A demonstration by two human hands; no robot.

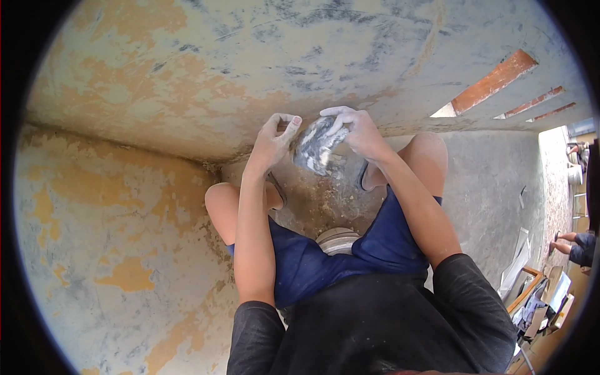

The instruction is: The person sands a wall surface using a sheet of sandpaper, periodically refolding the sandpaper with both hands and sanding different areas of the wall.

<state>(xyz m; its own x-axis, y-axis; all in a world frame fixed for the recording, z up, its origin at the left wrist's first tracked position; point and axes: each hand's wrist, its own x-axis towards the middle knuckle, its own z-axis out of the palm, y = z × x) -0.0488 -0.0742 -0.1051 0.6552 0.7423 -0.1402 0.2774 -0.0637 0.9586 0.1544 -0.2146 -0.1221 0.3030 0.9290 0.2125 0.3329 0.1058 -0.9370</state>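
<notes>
A crumpled, shiny dark-and-white bag-like object, smeared with white powder, hangs between my hands in front of the patchy wall. My right hand, dusted white, grips its upper right edge with curled fingers. On its left side is my left hand, thumb and fingers curled toward each other around a small gap. Whether those fingers hold anything I cannot make out.
The patchy wall rises ahead, with slots at the right; another wall stands at left. A white bucket is between my legs. Boards and a wooden frame lie lower right. A person is at far right.
</notes>
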